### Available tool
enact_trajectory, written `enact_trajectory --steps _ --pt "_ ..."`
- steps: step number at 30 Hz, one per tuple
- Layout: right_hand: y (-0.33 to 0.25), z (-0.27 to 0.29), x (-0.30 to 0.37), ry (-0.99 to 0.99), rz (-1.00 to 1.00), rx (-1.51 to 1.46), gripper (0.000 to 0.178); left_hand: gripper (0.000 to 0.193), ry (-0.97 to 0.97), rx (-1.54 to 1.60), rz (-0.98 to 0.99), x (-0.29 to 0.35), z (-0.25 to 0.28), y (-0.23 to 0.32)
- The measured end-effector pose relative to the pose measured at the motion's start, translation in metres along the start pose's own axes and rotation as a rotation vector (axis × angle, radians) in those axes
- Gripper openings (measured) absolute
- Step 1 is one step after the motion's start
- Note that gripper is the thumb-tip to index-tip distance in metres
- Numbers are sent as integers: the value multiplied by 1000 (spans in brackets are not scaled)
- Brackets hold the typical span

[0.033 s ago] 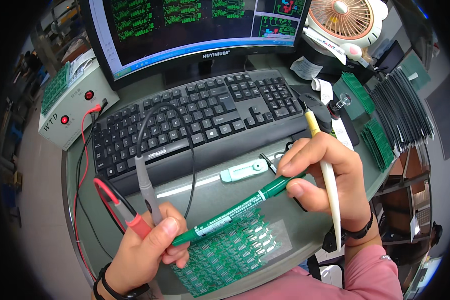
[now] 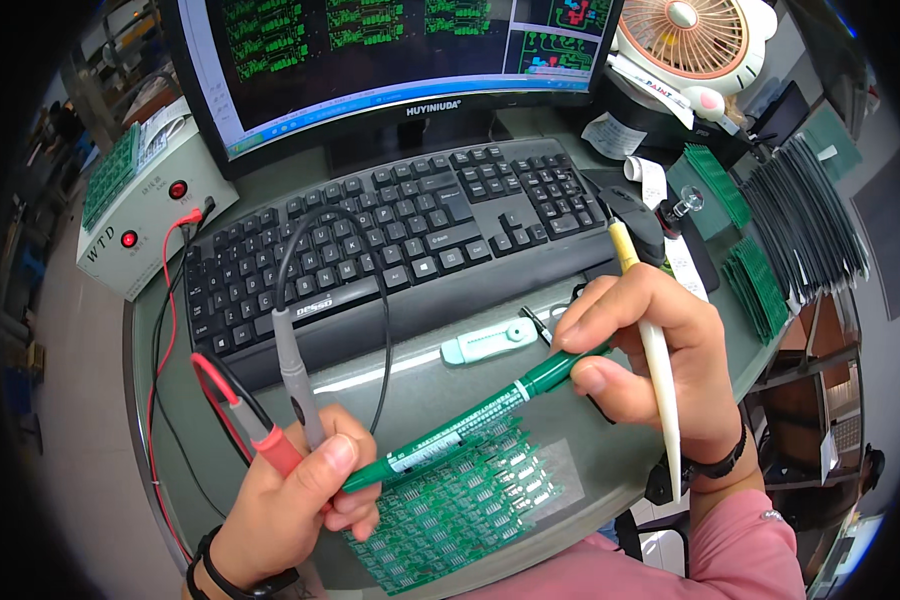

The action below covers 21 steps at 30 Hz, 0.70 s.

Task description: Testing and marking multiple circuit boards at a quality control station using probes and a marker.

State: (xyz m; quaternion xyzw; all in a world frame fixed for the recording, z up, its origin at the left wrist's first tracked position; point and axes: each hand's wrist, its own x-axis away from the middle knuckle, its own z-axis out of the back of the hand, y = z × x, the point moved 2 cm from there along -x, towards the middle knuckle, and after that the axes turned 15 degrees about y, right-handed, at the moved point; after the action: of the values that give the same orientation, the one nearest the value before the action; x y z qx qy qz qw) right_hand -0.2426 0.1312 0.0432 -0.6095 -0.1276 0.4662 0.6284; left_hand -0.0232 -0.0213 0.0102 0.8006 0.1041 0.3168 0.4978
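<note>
Left hand (image 2: 290,500) pinching the green marker (image 2: 470,425) plus red probe (image 2: 260,430) and grey probe (image 2: 295,375). Right hand (image 2: 650,350) gripping the marker's cap end (cream stick (image 2: 660,370) tucked in too), right over the green circuit board (image 2: 460,510) on the bench (image 2: 420,385)

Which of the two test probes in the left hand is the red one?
The outer probe, lying farther to the person's left in the left hand, has the red handle and red lead; the grey probe beside it stands more upright.

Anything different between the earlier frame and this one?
Nothing visibly changed. The left hand still holds the red probe, the grey probe and one end of the green marker; the right hand still grips its other end and the cream tool over the green circuit board.
</note>
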Motion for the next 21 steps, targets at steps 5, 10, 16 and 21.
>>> enact_trajectory --steps 5,10,16,21 --pt "-1 -15 -2 63 -245 -130 25 32 -65 71 51 1 3 -1" --pt "6 -37 13 -69 -515 -414 37 37 26 -46 -34 6 -9 -3" --pt "12 -51 29 -157 -399 -668 22 37 -43 61 25 14 -5 -10" --pt "15 -32 30 -67 -285 -603 16 43 115 200 23 5 0 -9"
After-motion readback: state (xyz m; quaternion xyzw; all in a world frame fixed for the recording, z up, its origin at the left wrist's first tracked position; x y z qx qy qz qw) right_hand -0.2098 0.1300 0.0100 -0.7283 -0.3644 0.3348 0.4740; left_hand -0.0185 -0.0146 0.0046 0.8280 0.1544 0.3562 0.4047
